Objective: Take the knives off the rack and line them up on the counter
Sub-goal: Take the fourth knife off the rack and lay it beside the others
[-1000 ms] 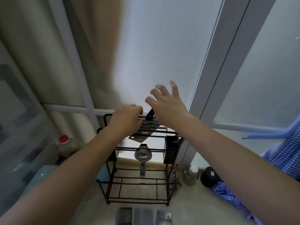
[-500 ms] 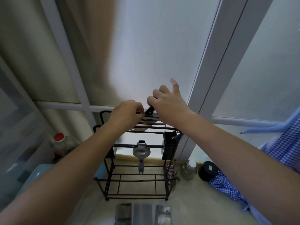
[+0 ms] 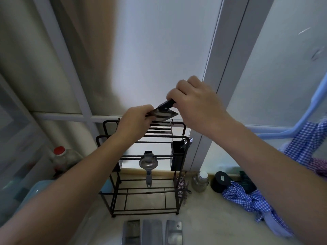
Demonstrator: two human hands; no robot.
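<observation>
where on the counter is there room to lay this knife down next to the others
Bare counter lies right of the three blades, between them and the checked cloth. A narrower strip lies between the rack and the blades. It is crowded at the back right, around the jar and black lid.

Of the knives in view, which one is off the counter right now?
The black-handled knife above the rack, gripped by the right hand and left hand. The other three blades lie flat on the counter.
</observation>
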